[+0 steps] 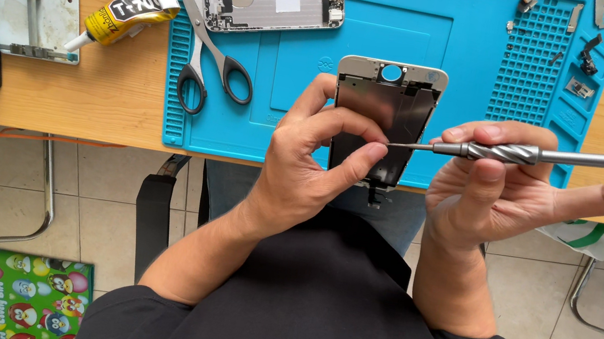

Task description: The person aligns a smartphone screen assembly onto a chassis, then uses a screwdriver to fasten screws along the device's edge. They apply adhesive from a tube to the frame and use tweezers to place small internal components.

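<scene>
Soft, even daylight fills my view, bright across the wooden desk [125, 103] and blue mat [424, 26]. Shadows under my hands are faint. Mild glare sits on the screwdriver [517, 154] shaft at three o'clock. Everything stays sharp; edges at nine and three o'clock bow slightly.

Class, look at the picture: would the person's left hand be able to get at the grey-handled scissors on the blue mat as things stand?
Probably not straight away: the left hand is gripping the phone screen assembly. Otherwise the way looks free, since the grey-handled scissors lie uncovered on the blue mat, with nothing between them and the hand.
</scene>
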